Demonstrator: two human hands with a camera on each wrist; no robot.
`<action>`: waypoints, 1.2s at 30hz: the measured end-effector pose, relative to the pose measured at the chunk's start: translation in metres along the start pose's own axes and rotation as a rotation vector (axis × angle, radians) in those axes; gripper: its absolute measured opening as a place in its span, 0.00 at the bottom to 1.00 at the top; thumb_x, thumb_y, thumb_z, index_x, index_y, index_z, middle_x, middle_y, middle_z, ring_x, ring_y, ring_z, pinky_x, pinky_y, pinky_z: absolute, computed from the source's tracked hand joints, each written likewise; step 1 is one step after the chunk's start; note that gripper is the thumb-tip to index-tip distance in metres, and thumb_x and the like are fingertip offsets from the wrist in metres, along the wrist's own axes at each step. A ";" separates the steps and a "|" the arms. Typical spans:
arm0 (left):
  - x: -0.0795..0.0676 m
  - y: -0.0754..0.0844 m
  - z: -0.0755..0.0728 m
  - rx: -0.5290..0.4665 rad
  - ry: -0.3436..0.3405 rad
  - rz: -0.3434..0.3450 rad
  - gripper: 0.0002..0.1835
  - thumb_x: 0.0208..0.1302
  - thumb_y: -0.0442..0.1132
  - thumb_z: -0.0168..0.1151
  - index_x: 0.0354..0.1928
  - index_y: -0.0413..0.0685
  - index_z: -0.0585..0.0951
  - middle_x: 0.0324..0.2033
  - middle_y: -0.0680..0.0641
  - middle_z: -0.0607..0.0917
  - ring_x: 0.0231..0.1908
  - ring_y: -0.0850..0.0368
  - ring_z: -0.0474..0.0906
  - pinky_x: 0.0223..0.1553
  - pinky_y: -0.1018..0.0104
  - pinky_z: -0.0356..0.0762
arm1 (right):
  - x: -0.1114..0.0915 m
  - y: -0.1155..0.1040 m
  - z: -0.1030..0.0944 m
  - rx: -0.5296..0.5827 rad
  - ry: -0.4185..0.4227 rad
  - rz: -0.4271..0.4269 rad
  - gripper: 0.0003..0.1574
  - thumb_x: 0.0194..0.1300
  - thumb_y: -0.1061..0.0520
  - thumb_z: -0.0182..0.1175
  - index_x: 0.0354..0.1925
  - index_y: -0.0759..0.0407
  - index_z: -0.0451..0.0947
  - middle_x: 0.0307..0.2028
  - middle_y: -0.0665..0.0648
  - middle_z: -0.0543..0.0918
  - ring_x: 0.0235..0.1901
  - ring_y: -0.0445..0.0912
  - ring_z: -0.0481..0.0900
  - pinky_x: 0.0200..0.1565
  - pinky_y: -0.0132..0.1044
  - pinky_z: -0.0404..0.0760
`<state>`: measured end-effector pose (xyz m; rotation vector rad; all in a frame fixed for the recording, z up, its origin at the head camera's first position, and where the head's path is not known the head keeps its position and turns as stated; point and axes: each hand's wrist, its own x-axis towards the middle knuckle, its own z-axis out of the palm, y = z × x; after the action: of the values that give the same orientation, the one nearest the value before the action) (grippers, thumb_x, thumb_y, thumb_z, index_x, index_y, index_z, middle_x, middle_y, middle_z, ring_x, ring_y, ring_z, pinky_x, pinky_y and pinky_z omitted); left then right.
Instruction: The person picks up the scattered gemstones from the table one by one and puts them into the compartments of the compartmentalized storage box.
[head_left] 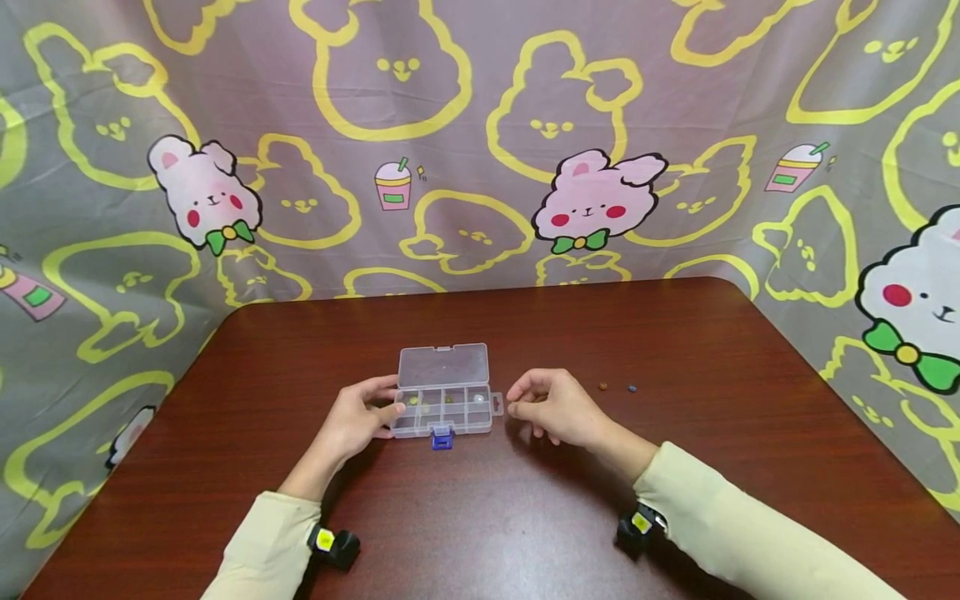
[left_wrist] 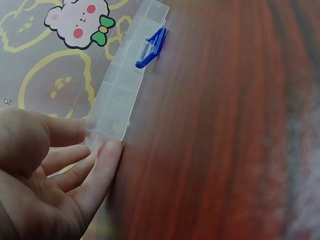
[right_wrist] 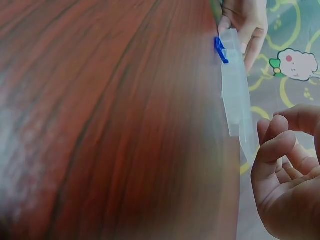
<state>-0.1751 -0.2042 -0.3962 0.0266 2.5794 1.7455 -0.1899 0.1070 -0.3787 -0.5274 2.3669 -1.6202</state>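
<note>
A clear plastic compartment box lies on the table with its lid tipped back. My left hand grips the box's left end, thumb at the front and fingers behind. In the left wrist view the left hand holds the box's end. A blue latch hangs at the front. Several small beads, one of them a whitish bead, sit in the compartments. Just right of the box my right hand hovers with loosely bent fingers. Nothing shows between its fingertips.
An orange-brown bead and a blue bead lie on the brown wooden table, beyond the right hand. A patterned curtain stands behind the table and along both sides.
</note>
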 end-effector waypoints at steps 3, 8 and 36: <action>0.000 0.000 0.000 0.000 -0.001 -0.001 0.26 0.64 0.24 0.64 0.64 0.30 0.74 0.51 0.29 0.82 0.31 0.53 0.83 0.28 0.60 0.87 | 0.002 -0.001 0.004 -0.002 0.003 -0.009 0.05 0.60 0.65 0.68 0.36 0.63 0.81 0.25 0.64 0.82 0.13 0.47 0.73 0.10 0.31 0.67; 0.000 0.001 0.000 -0.004 -0.002 -0.003 0.26 0.64 0.24 0.64 0.64 0.30 0.74 0.51 0.29 0.81 0.31 0.53 0.83 0.28 0.60 0.87 | 0.005 -0.005 0.010 -0.007 -0.009 -0.020 0.04 0.61 0.65 0.68 0.36 0.63 0.82 0.25 0.65 0.82 0.12 0.47 0.72 0.10 0.31 0.67; 0.001 0.000 0.000 -0.018 -0.003 -0.016 0.26 0.64 0.25 0.64 0.64 0.31 0.74 0.52 0.29 0.81 0.31 0.54 0.82 0.28 0.60 0.87 | 0.020 -0.019 0.047 0.007 -0.061 -0.016 0.04 0.62 0.65 0.68 0.38 0.64 0.85 0.24 0.63 0.84 0.11 0.44 0.72 0.09 0.30 0.67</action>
<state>-0.1765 -0.2047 -0.3964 0.0082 2.5543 1.7613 -0.1874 0.0521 -0.3775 -0.5871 2.3175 -1.5952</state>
